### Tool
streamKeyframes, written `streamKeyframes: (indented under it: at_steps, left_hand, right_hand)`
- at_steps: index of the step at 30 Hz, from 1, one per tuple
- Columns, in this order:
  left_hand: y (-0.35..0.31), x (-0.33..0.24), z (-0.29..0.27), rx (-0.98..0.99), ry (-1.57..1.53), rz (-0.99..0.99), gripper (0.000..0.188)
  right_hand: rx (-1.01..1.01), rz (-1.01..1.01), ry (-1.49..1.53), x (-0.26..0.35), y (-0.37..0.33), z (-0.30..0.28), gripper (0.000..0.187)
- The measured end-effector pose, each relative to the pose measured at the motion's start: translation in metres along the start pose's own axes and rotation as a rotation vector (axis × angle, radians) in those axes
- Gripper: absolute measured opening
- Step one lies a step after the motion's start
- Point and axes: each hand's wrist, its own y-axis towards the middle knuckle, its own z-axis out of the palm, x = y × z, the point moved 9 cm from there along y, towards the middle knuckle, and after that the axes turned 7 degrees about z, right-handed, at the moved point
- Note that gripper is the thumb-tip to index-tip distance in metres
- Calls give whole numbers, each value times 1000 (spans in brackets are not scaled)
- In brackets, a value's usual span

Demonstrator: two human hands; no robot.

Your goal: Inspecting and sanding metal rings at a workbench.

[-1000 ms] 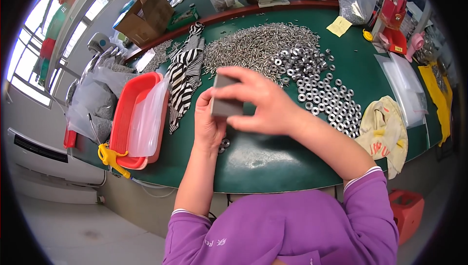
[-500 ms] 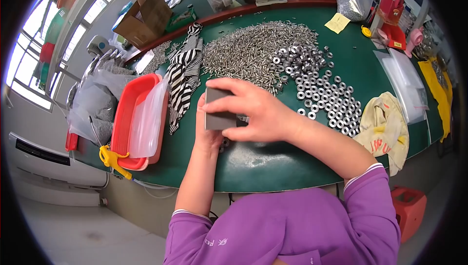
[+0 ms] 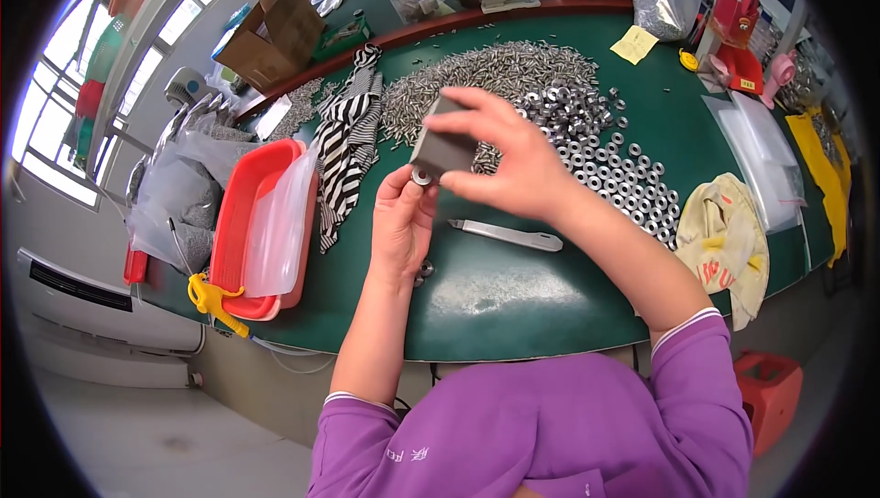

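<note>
My left hand (image 3: 401,228) pinches a small metal ring (image 3: 422,176) between thumb and fingers. Held by its edges in my right hand (image 3: 527,159) is a flat grey rectangular block (image 3: 447,145), perhaps a sanding block. Its lower end lies right by the ring; whether they touch I cannot tell. On the green table (image 3: 440,333) below my right hand rests a pale-handled craft knife (image 3: 509,234). A couple of loose rings (image 3: 424,270) lie beside my left wrist. Many similar rings (image 3: 632,196) are spread to the right, partly stacked.
Behind my hands spreads a heap of small metal pins (image 3: 486,63). A striped cloth (image 3: 346,136) and a red tray (image 3: 236,214) with a plastic sheet are at left, near a yellow air gun (image 3: 213,299). A cream glove (image 3: 729,246) and clear bags (image 3: 756,154) lie at right.
My right hand has lifted and tilted the grey block up and away, uncovering the ring in my left hand and the knife on the table.
</note>
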Motion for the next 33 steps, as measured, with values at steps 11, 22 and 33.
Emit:
streamKeyframes:
  at_steps: [11,22,33]
  left_hand:
    - [-3,0,23,-62,28,-45,22]
    - [2,-1,1,-55,-42,12,22]
    - [-9,9,12,-169,-11,-168,31]
  right_hand:
    - [131,-103,31,21,-15,26,48]
    - [63,-22,44,8,-10,16,49]
    - [258,-165,91,34,-29,44,49]
